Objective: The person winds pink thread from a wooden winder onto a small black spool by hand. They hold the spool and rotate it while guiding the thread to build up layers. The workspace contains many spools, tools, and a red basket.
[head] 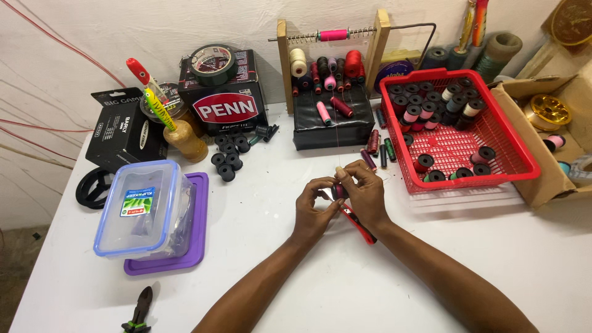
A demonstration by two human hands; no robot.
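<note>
Both hands meet over the middle of the white table [296, 283]. My left hand [313, 208] pinches a small dark spool [338, 191] from the left. My right hand [365, 192] closes on the same spool from the right and also grips a red-handled tool [359, 226] that sticks out below the palm. A thin thread [338, 143] runs from the fingers up to the wooden spool rack [285, 61] at the back.
A red basket [512, 157] of spools stands right of the hands, with loose spools [377, 148] beside it. A clear lidded tub [148, 206] on a purple lid sits at left; black bobbins [228, 157], boxes and a bottle lie behind. Pliers [140, 310] rest at the front edge.
</note>
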